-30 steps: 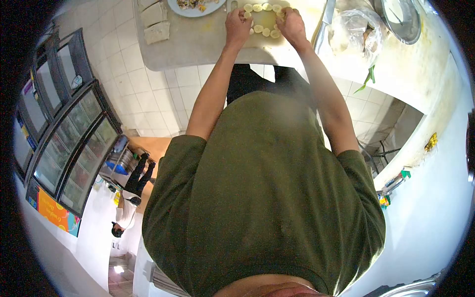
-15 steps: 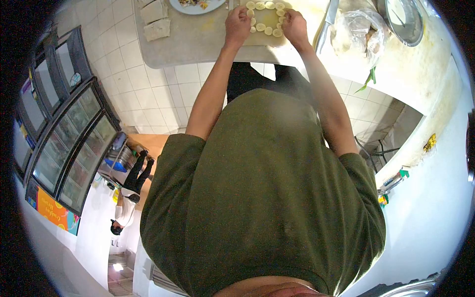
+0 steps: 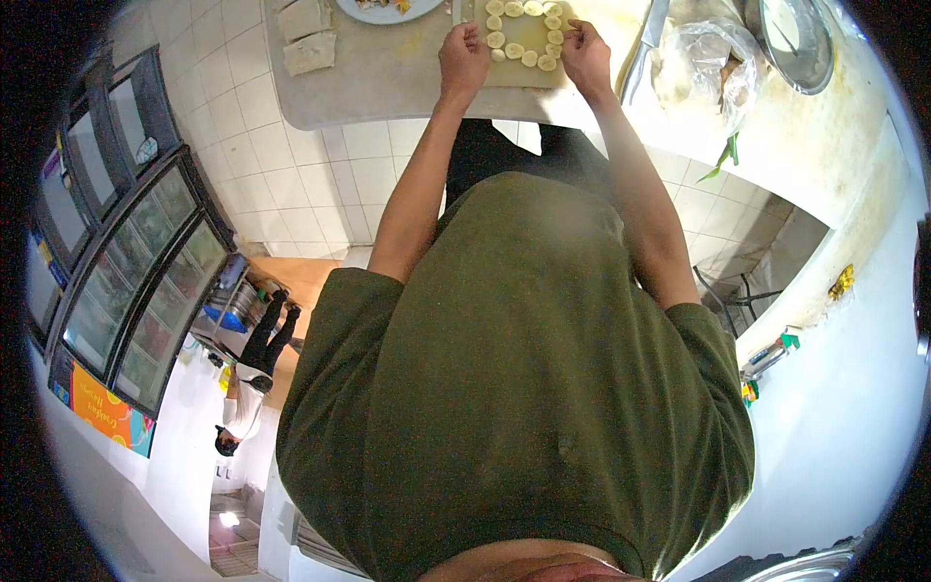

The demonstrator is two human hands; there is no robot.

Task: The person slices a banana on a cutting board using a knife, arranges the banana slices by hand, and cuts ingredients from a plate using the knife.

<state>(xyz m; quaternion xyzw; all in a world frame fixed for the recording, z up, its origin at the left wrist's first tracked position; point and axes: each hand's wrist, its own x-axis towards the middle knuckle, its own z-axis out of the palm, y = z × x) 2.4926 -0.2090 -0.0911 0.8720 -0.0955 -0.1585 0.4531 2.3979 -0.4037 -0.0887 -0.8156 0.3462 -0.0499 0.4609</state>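
Pale round slices, which look like banana point(image 3: 515, 49), lie in a rough rectangular ring on the work board point(image 3: 388, 92) at the top of the view. On the left of the ring is my left hand point(image 3: 464, 63), its fingers curled together beside the slices. My right hand point(image 3: 588, 63) is on the opposite side, thumb and fingers pinched close to the right-hand slices. Whether either hand holds the edge of something thin is too small to make out.
Folded pale dough pieces point(image 3: 309, 52) and a plate of scraps point(image 3: 432, 14) lie left. To the right are a knife point(image 3: 643, 53), a clear plastic bag point(image 3: 713, 68), a metal bowl point(image 3: 813, 68) and a green leaf point(image 3: 720, 160). Another person point(image 3: 247, 403) stands far off, lower left.
Both hands have moved slightly outward from the slices, the left one also a little lower. The ring of slices keeps its arrangement.
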